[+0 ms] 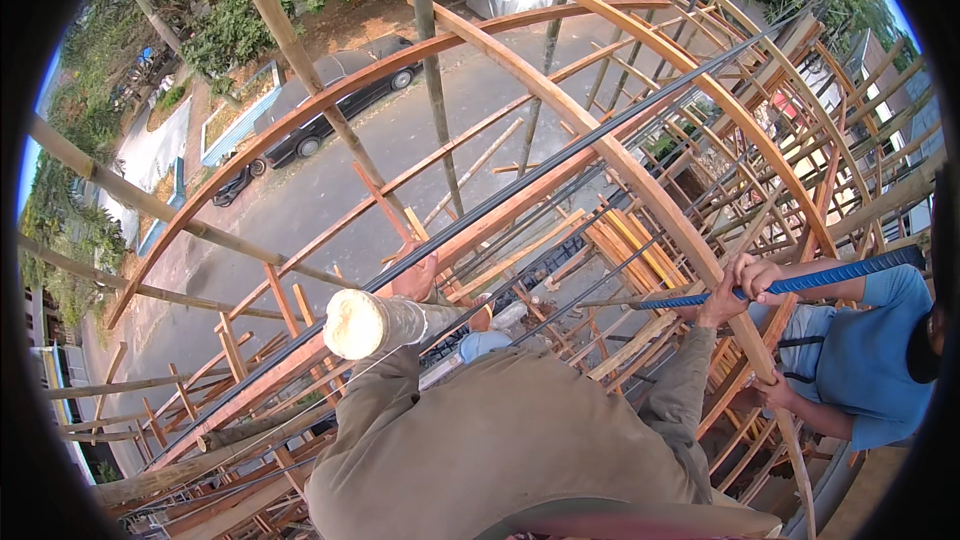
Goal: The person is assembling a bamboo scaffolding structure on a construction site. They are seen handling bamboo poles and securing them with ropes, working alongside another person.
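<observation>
My left hand (416, 278) is closed over a reddish wooden beam (540, 185), its fingers touching a bundle of black rods (500, 210) that runs along it. A thick bamboo pole with a pale cut end (355, 324) covers part of my left forearm. Out to the right, my right hand (719, 304) is closed on a blue ribbed bar (665, 302) where it crosses a curved wooden beam (690, 240); the fingers are partly hidden. Right beside it, a co-worker in blue grips the same bar with one hand (760, 280) and holds the curved beam with the other hand (775, 392).
Curved wooden ribs (760, 115) and upright bamboo poles (433, 90) surround me. Below lie yellowish planks (630, 240) and loose timber. A street with a parked black car (330, 100) and a motorcycle (238, 183) shows beyond the frame, near trees (240, 20).
</observation>
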`<state>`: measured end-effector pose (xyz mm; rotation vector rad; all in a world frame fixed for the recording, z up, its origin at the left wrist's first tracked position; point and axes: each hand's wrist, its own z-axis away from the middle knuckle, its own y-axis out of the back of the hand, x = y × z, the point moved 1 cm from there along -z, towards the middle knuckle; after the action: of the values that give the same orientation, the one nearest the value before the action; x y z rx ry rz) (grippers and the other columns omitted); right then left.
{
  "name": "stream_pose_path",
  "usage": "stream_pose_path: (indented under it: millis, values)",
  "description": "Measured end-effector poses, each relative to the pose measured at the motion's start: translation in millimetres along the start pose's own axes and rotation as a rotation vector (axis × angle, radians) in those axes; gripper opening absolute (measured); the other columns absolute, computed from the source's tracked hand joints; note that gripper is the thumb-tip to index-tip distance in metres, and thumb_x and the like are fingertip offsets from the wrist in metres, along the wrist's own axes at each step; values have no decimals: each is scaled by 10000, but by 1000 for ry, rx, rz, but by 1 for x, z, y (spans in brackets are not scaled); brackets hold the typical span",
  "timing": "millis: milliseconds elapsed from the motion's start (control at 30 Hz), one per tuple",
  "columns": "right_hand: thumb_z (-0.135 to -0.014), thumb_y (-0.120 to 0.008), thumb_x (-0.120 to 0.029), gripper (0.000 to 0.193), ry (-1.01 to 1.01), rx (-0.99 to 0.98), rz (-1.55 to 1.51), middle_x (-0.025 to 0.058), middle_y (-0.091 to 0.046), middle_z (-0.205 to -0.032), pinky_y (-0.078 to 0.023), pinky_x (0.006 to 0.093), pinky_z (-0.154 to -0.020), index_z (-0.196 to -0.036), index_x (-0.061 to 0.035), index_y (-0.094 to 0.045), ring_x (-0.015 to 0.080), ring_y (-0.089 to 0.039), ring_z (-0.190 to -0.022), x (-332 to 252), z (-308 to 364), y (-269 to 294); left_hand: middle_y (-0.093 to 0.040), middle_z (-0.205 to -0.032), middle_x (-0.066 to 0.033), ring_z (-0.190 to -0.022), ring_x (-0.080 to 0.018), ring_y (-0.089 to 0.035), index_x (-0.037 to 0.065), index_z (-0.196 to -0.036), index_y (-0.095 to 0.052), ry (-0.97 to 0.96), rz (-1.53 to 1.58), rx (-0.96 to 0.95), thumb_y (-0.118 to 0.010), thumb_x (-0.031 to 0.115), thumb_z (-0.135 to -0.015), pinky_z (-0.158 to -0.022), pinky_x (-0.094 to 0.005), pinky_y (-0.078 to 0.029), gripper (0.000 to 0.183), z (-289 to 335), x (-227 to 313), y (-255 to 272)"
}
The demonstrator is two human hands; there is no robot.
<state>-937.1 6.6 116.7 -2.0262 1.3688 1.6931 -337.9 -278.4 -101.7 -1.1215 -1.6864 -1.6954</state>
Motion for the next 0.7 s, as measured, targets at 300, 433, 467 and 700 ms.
stream_pose_path:
  millis: [300,433,467,700]
  values:
    - [-987,-555,-193,342,-272,2024,294,-20,-383,-488,-288,224,-321,-684,-113,-419,53,-320,-330,42,-61,-194,-622,-1032,-104,-933,-218,-608,26,-1100,-590,158,252,45,-645,140,-868,-832,-341,-484,264,111,-9,69]
    - [-981,-564,-209,369,-308,1919,170,-29,-346,-454,-335,240,-341,-672,-125,-380,61,-336,-345,5,-93,-190,-625,-727,-101,-635,-290,-632,71,-820,-642,-541,-318,-644,-672,300,-866,-576,-408,-511,236,145,49,114]
    - [-980,-566,-210,368,-312,1884,143,-29,-346,-457,-339,242,-342,-674,-123,-380,63,-335,-345,-1,-100,-187,-617,-729,-111,-641,-297,-631,62,-813,-628,-588,-306,-695,-662,319,-881,-581,-407,-515,268,146,67,109]
    - [-955,-614,-209,357,-394,1684,-15,-32,-372,-519,-326,250,-378,-686,-102,-405,74,-396,-415,-15,-135,-174,-646,-800,-92,-694,-209,-653,27,-979,-662,-601,215,-552,-744,226,-850,-612,-327,-537,251,99,208,41]
